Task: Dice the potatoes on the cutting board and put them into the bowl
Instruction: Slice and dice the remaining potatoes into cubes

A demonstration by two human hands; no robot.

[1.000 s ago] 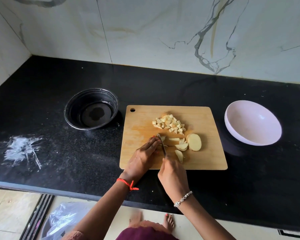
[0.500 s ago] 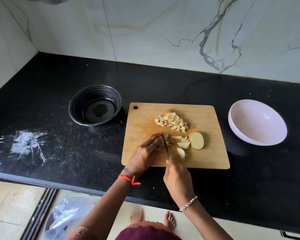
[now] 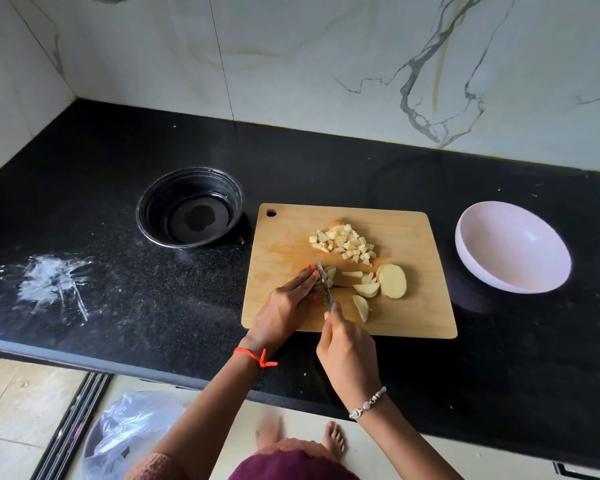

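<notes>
A wooden cutting board (image 3: 423, 313) lies on the black counter. A pile of diced potato (image 3: 343, 243) sits at its back middle. Potato slices and wedges (image 3: 392, 281) lie to the right of the knife. My right hand (image 3: 349, 348) grips the handle of a knife (image 3: 324, 284), whose blade stands on a potato piece (image 3: 330, 276). My left hand (image 3: 286, 308) holds that piece down with its fingertips, just left of the blade. An empty pale pink bowl (image 3: 513, 247) stands to the right of the board.
A black round container (image 3: 189, 207) stands left of the board. A white powdery smear (image 3: 52, 282) marks the counter at far left. Marble wall tiles rise behind. Below the counter edge are the floor, a plastic bag (image 3: 132, 431) and my bare feet.
The camera view has shifted slightly. The knife blade has worked along the potato piece under my left fingertips; both hands stay at the same spot on the board.
</notes>
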